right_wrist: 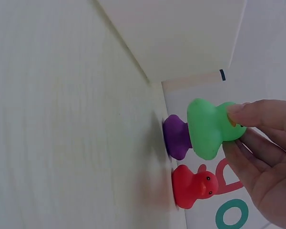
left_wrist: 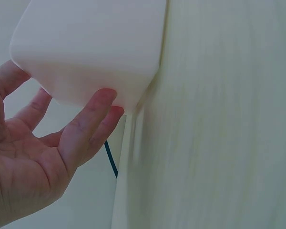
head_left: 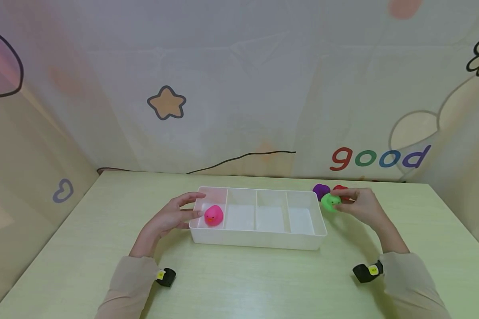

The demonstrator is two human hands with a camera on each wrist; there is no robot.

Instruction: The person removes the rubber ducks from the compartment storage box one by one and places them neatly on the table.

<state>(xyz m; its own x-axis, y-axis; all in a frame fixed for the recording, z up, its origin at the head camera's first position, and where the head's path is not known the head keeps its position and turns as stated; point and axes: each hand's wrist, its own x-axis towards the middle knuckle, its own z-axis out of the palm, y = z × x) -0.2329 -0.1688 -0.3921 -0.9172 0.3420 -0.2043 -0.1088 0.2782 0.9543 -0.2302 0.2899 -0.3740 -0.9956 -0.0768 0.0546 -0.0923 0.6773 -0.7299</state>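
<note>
The white four-compartment tray (head_left: 259,239) stands mid-table, with a pink duck (head_left: 213,215) in its leftmost compartment. My left hand (head_left: 170,217) touches the tray's left end; in the left wrist view the fingers of that hand (left_wrist: 62,133) rest against the tray's end wall (left_wrist: 90,81). Beyond the tray's right end, my right hand (head_left: 363,208) pinches a green duck (head_left: 330,202) between thumb and fingers. The right wrist view shows the green duck (right_wrist: 209,128) held by its head in the right hand (right_wrist: 267,152), above the table surface.
Behind the green duck, a purple duck (head_left: 321,191) and a red duck (head_left: 340,190) stand near the table's back edge, right of the tray. A printed cloth (head_left: 239,88) hangs behind the table (head_left: 263,283). A black wrist camera sits at each sleeve.
</note>
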